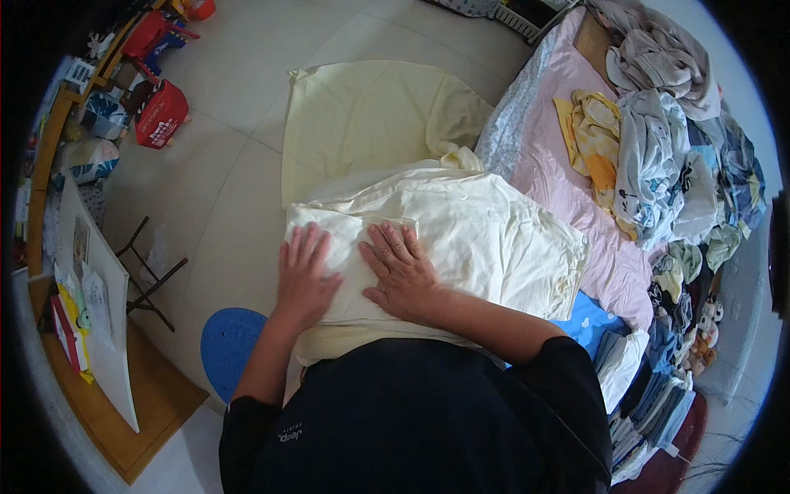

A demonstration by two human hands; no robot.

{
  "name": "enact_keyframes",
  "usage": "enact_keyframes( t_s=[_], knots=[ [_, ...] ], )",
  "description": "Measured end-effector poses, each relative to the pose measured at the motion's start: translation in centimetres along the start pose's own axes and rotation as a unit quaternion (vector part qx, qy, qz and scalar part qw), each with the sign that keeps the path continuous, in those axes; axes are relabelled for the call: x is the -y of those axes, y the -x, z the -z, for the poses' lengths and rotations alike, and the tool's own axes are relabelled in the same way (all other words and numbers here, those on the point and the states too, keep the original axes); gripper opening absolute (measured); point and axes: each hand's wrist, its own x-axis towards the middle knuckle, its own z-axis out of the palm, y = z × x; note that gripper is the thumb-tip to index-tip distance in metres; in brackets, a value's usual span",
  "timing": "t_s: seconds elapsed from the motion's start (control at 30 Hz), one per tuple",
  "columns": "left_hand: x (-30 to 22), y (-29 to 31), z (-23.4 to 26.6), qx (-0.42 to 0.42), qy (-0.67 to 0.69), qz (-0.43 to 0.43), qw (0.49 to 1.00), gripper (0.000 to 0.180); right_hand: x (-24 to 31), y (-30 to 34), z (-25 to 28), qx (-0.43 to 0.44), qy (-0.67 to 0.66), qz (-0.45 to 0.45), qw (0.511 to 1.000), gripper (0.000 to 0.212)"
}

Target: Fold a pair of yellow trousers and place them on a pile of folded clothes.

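A cream-white cloth (485, 239) lies spread out in front of me, creased, with a gathered edge on its right; I cannot tell what kind of piece it is. My left hand (306, 276) rests flat near its left edge, fingers stretched and slightly blurred. Just to the right, my right hand (399, 272) presses palm down on the same cloth, fingers spread, beside a straight folded edge. Neither hand grips anything. Beyond the cream cloth, a pale yellow cloth (362, 123) extends away from me, with its right side bunched up.
On the right, a bed with a pink sheet (547, 144) bears heaped clothes (650, 156) and folded stacks (650, 428). A blue stool seat (233, 350) stands at my left. Farther left are a white board (95, 305), a folding metal stand (148, 284) and a red box (162, 115).
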Motion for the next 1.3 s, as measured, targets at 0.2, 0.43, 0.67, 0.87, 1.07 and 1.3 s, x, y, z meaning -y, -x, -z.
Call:
enact_keyframes(
  t_s=[0.2, 0.43, 0.67, 0.87, 1.07, 1.3],
  knots=[
    [-0.8, -0.9, -1.5, 0.079, 0.021, -0.005, 0.997, 0.081, -2.4, 4.1, 1.9, -0.054, -0.079, -0.022, 0.995, 0.074],
    [-3.0, -1.9, 0.7, 0.117, 0.004, 0.016, 0.993, 0.086, -16.3, 20.4, 1.9, -0.346, -0.152, -0.455, 0.806, 0.041],
    [-10.1, -4.5, -2.4, 0.115, 0.118, -0.186, 0.969, 0.081, -19.3, 32.0, 0.3, -0.188, -0.536, -0.703, 0.428, 0.043],
    [-11.5, -5.1, -3.2, 0.202, 0.061, -0.199, 0.957, 0.083, -19.4, 33.5, -4.1, -0.200, -0.658, -0.626, 0.367, 0.031],
    [-12.6, -4.8, -2.9, 0.193, 0.051, -0.183, 0.963, 0.082, -18.9, 33.7, -4.5, -0.324, -0.702, -0.554, 0.308, 0.026],
    [-17.8, -5.5, -4.3, 0.167, 0.103, -0.293, 0.936, 0.071, -13.2, 26.3, 7.0, -0.537, -0.471, -0.430, 0.552, 0.039]
  ],
)
